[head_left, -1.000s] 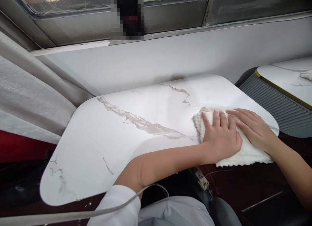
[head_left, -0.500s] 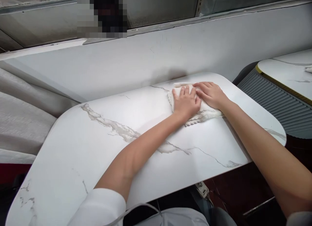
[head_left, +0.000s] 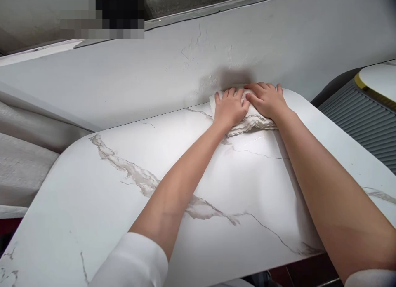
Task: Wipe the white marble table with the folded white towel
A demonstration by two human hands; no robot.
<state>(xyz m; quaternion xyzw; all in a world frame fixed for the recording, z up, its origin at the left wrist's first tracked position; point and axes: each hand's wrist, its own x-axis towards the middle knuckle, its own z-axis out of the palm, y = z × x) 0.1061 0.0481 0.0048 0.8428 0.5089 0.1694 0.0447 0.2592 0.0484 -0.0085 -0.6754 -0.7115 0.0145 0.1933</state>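
Observation:
A white cloth (head_left: 252,121) with a wavy edge lies bunched on a white marble-patterned table (head_left: 123,212), close to its far edge. My left hand (head_left: 230,107) presses flat on the cloth's left part, fingers spread. On the cloth's right part rests my right hand (head_left: 268,99), its fingers stretched out towards the wall and its thumb near the left hand's fingers. Both arms reach forward across the tabletop. Part of the cloth is hidden under the palms.
A pale wall (head_left: 148,76) with peeling patches runs along the table's far edge. Light fabric (head_left: 24,155) hangs at the left. To the right stands another table with a ribbed grey side (head_left: 361,114) and a gold rim (head_left: 373,91).
Both hands have pushed the cloth away from me, up to the table's far edge by the wall. The camera view has moved closer over the table.

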